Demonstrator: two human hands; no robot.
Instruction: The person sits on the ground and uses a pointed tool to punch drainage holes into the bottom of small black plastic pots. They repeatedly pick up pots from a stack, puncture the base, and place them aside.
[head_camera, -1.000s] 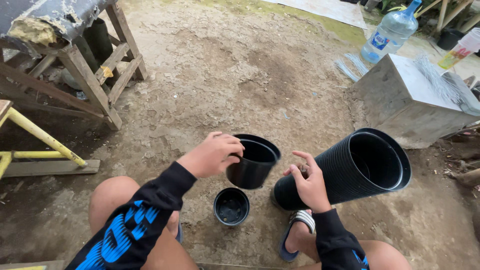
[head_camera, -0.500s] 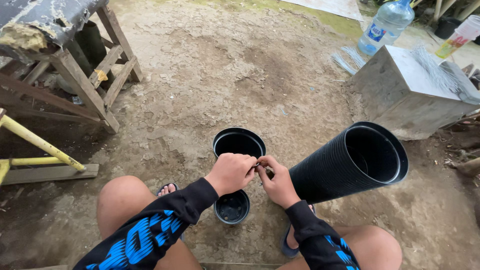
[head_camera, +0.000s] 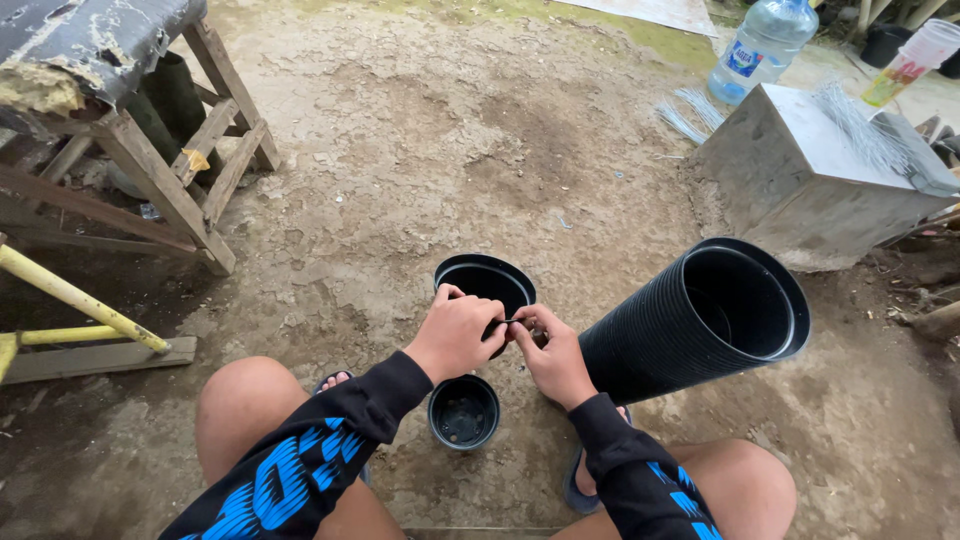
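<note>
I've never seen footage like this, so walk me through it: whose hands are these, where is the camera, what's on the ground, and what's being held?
The camera sits on a person's head and looks down at their own arms and bare knees. Their left hand and right hand meet at the rim of a round black plastic pot, which they hold above the dirt ground. A smaller black pot stands below, and a long stack of nested black pots lies to the right. Farther off are a grey metal box, a clear water bottle and a wooden trestle.
</note>
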